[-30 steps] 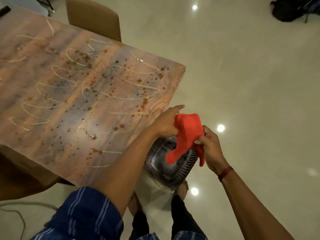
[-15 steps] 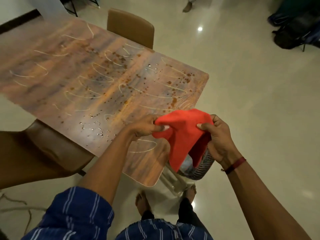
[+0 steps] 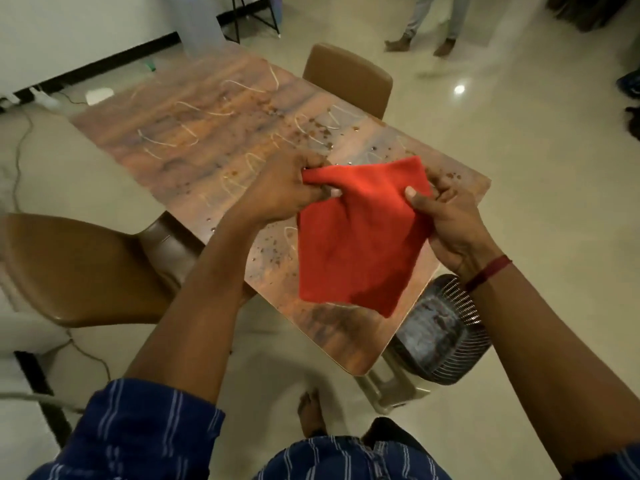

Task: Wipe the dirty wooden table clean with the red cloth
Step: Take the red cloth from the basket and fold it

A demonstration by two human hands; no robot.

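Head view shows the preparing step, not the wiping itself: both hands hold the red cloth (image 3: 356,237) up in the air over the near right corner of the wooden table (image 3: 214,140), and no part of it seems to rest on the wood. The left hand (image 3: 280,192) is clenched on a bunched upper corner of the cloth, thumb and fingers pinched tight; the right hand (image 3: 450,223) grips the opposite upper edge, its thumb pressed on the front face. Between the 2 grips the cloth is spread, hanging down to a point, with a few soft folds near the left pinch. It looks like a thin, limp microfibre square, uniformly red, with no stain that I can make out. The tabletop is plainly unwiped, in my judgement: brown spots and crumbs scatter across its middle and right side, with pale curved smears over much of its length. Next, I would expect the cloth to need folding or flattening into a pad, then lowering onto the surface with 1 palm pressing down. Beyond the table edge, under the right wrist, stands a slatted bin (image 3: 446,334), and 2 brown chairs (image 3: 83,268) flank the table.
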